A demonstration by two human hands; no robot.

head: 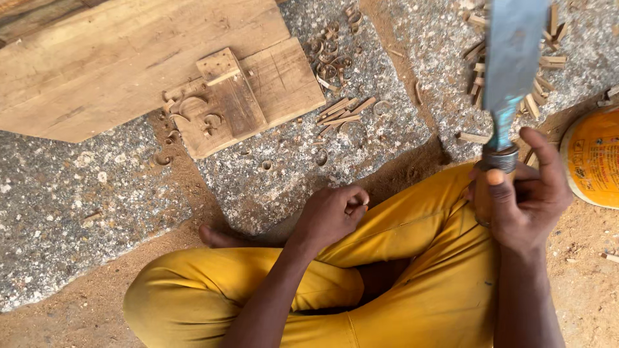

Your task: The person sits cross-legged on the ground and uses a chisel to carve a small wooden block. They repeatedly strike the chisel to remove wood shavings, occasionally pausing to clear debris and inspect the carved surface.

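We see the broad, flat steel chisel with a round wooden handle (509, 77) held upright at the right of the view, blade pointing away from us over the speckled stone floor (271, 180). Our right hand (525, 200) is wrapped around the handle just below its metal collar, thumb raised alongside. We judge the tool stiff and rather heavy at the blade end, with a sharp edge, so the handle is the safe place to grip.

Our left hand (332, 216) rests loosely curled on the yellow-trousered knee (412, 219); whether it pinches anything we cannot tell.

Beyond lie curled wood shavings (332, 61), a small notched wooden block (248, 96) and a large plank (116, 64). A round yellow-orange printed lid (593, 158) sits at the right edge.
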